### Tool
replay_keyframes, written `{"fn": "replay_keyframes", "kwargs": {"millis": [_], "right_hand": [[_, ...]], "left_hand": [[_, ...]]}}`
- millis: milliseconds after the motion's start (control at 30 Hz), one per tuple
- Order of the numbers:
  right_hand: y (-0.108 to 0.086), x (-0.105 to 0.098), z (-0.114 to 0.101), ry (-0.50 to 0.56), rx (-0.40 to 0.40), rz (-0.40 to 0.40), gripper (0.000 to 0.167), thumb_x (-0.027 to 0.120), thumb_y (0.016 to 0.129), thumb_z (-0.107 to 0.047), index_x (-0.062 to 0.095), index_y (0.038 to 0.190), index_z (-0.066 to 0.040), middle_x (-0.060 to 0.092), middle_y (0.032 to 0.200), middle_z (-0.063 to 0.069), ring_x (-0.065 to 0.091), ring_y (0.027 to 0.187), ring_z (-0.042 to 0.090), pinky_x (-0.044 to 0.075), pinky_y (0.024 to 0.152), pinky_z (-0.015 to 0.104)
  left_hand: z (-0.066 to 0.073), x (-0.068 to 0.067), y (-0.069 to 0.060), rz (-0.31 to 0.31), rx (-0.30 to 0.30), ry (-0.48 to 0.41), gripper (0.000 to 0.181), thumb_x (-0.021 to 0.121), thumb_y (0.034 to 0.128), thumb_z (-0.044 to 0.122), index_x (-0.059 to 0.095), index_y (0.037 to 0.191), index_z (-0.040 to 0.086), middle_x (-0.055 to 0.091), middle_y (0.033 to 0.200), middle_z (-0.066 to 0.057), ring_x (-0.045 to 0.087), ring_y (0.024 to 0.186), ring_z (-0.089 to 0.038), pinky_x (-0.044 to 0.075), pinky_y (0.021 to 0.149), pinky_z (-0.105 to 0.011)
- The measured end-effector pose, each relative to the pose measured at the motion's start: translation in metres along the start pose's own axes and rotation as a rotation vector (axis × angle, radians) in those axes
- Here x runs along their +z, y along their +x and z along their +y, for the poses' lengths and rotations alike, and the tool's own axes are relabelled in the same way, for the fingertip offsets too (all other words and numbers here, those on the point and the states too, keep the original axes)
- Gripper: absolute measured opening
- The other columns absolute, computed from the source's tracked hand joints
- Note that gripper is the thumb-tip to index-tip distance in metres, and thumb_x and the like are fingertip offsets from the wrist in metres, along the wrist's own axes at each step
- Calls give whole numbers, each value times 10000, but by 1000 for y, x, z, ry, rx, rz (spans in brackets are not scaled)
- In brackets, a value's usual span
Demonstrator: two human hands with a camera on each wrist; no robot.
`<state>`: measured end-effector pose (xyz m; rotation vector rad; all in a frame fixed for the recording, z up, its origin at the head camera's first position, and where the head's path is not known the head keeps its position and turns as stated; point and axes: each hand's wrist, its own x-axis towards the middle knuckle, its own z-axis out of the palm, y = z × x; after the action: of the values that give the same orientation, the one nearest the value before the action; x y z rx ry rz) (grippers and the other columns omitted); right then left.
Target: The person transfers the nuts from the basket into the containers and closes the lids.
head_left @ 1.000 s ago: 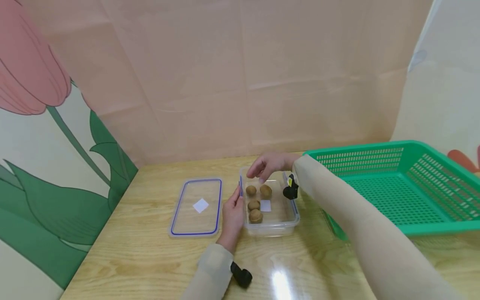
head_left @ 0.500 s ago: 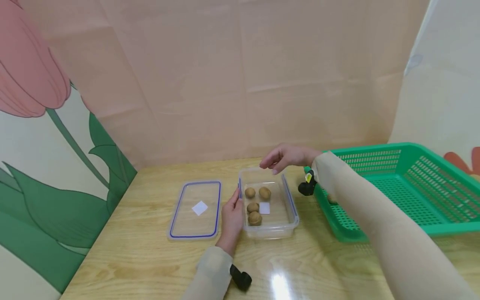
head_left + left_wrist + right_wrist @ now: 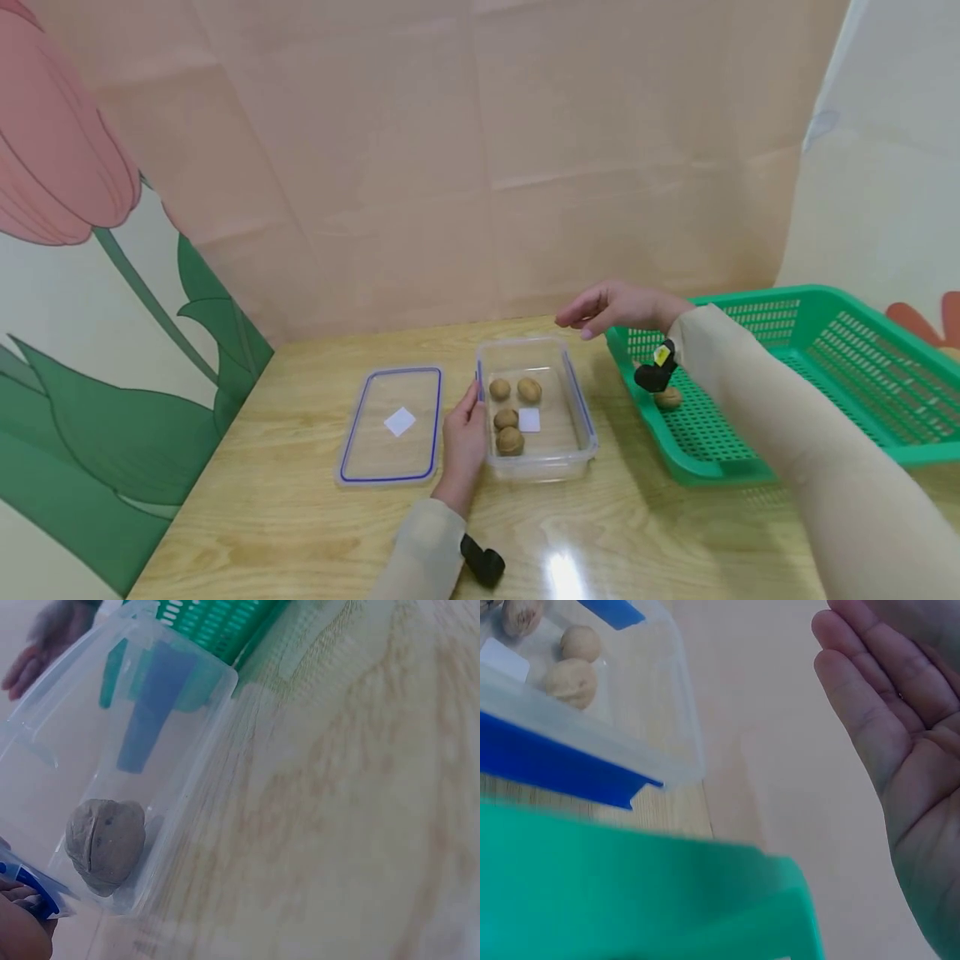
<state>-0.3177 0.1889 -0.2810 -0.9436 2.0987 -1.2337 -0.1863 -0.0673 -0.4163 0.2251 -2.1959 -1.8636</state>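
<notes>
A clear plastic food container (image 3: 543,457) stands on the table with several walnuts (image 3: 511,442) inside, most along its left side, around a small white square (image 3: 528,419). My left hand (image 3: 464,437) grips the container's left side; a blue clip (image 3: 37,892) shows by its fingers in the left wrist view. My right hand (image 3: 618,308) hovers between the container and the green basket (image 3: 705,473). Its fingers are loosely extended, and in the right wrist view the palm (image 3: 922,795) holds nothing. Part of the basket lies hidden under the right forearm.
The container's lid (image 3: 388,478), with a blue seal and a white square, lies flat to the left. A walnut (image 3: 667,398) sits in the basket near its left wall. A pink sheet (image 3: 375,167) hangs behind the table.
My right hand has moved right, from over the container toward the basket, bringing a walnut in the basket into sight. The left hand has stayed on the container.
</notes>
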Motion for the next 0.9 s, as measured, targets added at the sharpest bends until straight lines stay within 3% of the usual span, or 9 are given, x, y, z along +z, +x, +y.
{"fn": "replay_keyframes", "kwargs": {"millis": [300,533,667,900], "right_hand": [[-26,-11,11,81,-62,62,345,629,833,-9,610,1178,-16,640,1154,-98,576,1079,26,477,910,178],[-48,-20,23,73,-89,102,346,610,844,3,609,1188,-28,644,1162,-79,582,1102,84,477,900,166],[-60,-26,34,70,-64,128,340,586,859,11,589,1199,0,636,1191,-21,583,1099,85,481,891,169],[-79,-30,50,4,86,190,450,628,858,-95,505,1258,69,601,1251,29,570,1103,56,452,885,139]], "left_hand": [[0,-2,1,5,18,-9,399,461,925,98,495,1322,86,484,1353,-79,395,1290,-271,334,1067,-413],[1,0,1,13,36,-26,401,459,916,76,502,1314,78,485,1350,-66,404,1282,-256,329,1073,-402],[1,1,2,22,44,-14,398,463,914,82,512,1309,85,498,1340,-62,419,1272,-257,338,1069,-406],[2,3,4,9,40,-5,404,453,921,91,494,1323,90,483,1357,-64,404,1285,-255,339,1066,-414]]}}
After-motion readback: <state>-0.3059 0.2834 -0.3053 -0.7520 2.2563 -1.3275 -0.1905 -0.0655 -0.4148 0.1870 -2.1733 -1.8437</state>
